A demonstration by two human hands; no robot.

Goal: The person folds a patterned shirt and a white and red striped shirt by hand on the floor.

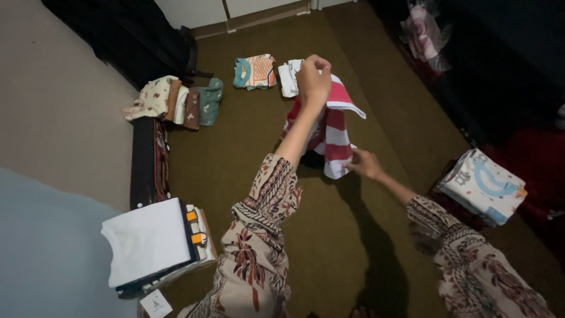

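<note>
Several folded stacks are already laid around the olive carpet, so much appears done. The red-and-white striped garment is held above it, unfolded, long axis hanging vertically, clamped at top by the left hand and below by the right hand.

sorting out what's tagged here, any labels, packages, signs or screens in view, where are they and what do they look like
Tag: small white card with a dark mark, bottom left, hanging below the white folded stack.
Orange tabs: two small orange pieces on the right edge of that stack.
No packages, signs or screens show.
The left hand and right hand hold a red and white striped garment; no label shows on it.
</note>
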